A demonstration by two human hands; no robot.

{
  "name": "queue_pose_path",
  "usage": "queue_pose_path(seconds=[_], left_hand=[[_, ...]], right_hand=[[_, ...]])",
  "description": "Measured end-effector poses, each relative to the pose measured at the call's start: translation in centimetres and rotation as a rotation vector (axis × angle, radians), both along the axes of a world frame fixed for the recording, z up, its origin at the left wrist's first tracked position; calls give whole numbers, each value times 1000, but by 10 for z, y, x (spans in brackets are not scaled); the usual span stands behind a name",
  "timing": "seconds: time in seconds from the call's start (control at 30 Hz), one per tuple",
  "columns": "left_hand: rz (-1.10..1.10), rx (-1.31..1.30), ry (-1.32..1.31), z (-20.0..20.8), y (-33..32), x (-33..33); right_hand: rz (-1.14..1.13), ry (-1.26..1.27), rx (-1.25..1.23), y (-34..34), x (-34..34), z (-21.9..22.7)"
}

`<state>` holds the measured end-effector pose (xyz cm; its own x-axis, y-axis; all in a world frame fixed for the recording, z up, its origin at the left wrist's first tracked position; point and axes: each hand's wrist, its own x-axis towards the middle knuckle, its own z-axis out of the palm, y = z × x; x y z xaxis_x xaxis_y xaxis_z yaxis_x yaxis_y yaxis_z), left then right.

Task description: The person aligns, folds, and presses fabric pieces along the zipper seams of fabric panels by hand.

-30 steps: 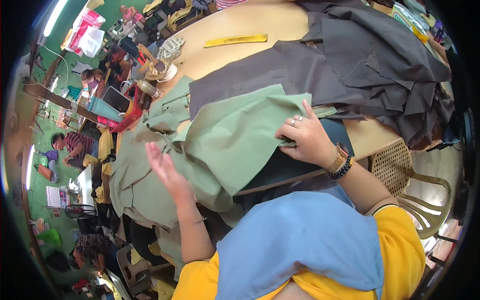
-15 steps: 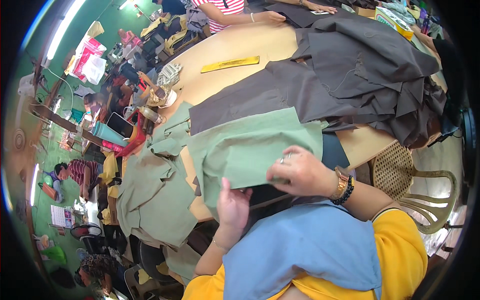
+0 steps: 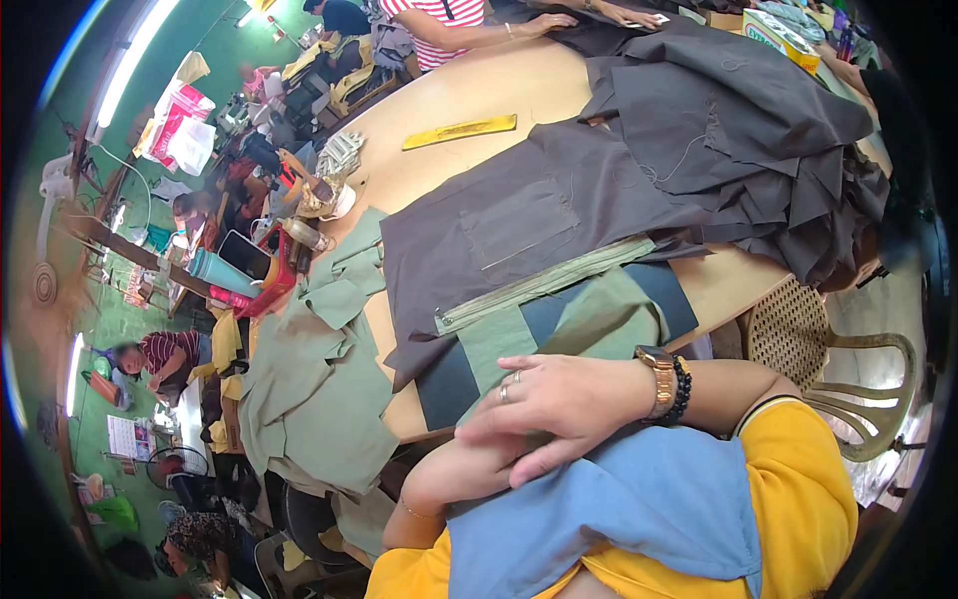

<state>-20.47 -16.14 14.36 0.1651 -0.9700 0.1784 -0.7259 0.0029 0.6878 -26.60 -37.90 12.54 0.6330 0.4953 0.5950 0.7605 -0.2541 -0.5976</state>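
My right hand (image 3: 559, 407), with rings, a watch and a dark bead bracelet, lies flat with fingers spread across my left hand (image 3: 461, 475). The left hand's fingers are hidden beneath it, so its grip cannot be made out. Both hands hover close to my chest, just below the table's near edge. Right above them lies an olive green garment piece (image 3: 609, 314) with dark navy panels and a pale zipper strip (image 3: 544, 290). A blue cloth (image 3: 619, 514) covers my front over a yellow shirt.
A dark grey garment (image 3: 519, 215) and a heap of grey fabric (image 3: 738, 110) cover the round wooden table (image 3: 469, 80). Green pieces (image 3: 319, 379) hang off its left edge. A yellow ruler (image 3: 459, 131) lies farther back. A woven chair (image 3: 828, 339) stands right; another person's arm (image 3: 499, 35) reaches in.
The green piece was spread under my right hand; now it lies folded with navy panels showing. Both hands have drawn back toward my chest, the right one settling over the left.
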Motion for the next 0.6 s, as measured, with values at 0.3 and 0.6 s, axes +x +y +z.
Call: queue_pose_path(seconds=[0.3, 0.6], left_hand=[[3, 552, 323, 36, 3, 13], [-471, 487, 901, 14, -8, 10]], right_hand=[[155, 504, -163, -32, 9, 0], [522, 1025, 317, -16, 16, -20]])
